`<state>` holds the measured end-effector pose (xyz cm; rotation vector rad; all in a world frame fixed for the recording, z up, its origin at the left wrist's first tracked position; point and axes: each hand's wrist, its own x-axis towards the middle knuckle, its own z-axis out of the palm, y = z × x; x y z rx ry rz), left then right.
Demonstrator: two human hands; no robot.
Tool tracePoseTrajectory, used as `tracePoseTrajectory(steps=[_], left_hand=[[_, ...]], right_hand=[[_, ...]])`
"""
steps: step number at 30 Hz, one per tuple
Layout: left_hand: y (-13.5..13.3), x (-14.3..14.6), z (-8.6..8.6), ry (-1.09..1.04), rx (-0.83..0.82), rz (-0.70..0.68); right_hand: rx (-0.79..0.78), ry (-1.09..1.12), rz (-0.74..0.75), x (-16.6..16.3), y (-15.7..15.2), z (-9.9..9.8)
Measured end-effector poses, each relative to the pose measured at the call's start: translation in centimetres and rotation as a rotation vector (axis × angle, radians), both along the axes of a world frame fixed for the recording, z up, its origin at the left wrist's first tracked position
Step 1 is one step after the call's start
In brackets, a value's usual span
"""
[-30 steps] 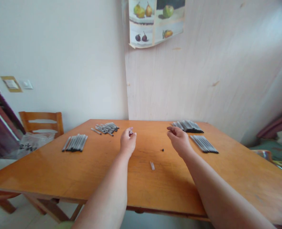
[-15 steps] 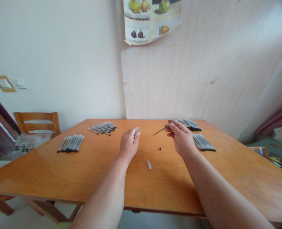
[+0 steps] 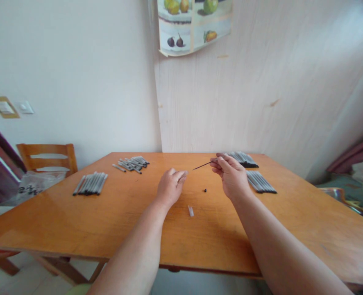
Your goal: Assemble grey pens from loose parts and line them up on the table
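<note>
My right hand (image 3: 233,175) pinches a thin dark pen refill (image 3: 201,166), its tip pointing left toward my other hand. My left hand (image 3: 170,187) is closed around a translucent pen barrel (image 3: 184,175); only a bit of its end shows at the fingertips, the rest hidden in the palm. The refill tip is close to the barrel end, with a small gap between them. On the table between my forearms lie a clear pen cap (image 3: 190,211) and a small black end plug (image 3: 205,190).
Pens lie in a row (image 3: 91,183) at left and a loose pile (image 3: 133,164) behind it. Two more pen groups, one nearer (image 3: 261,182) and one farther (image 3: 243,159), lie at right on the wooden table (image 3: 132,229). A chair (image 3: 46,157) with a plastic bag stands left.
My left hand has moved slightly right, its fingertips turning toward the refill. The refill in my right hand has tilted a little flatter and shifted slightly left.
</note>
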<state>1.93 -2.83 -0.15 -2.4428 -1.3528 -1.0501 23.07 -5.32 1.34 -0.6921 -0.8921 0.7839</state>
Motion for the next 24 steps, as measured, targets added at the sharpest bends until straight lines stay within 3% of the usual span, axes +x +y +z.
tracePoseTrajectory(steps=[14, 24], left_hand=[[-0.02, 0.32, -0.24, 0.010, -0.041, -0.070], [-0.06, 1.00, -0.30, -0.111, -0.124, -0.165]], right_hand=[[-0.019, -0.058, 0.029, -0.68, -0.04, -0.36], [-0.049, -0.056, -0.057, -0.68, 0.29, -0.58]])
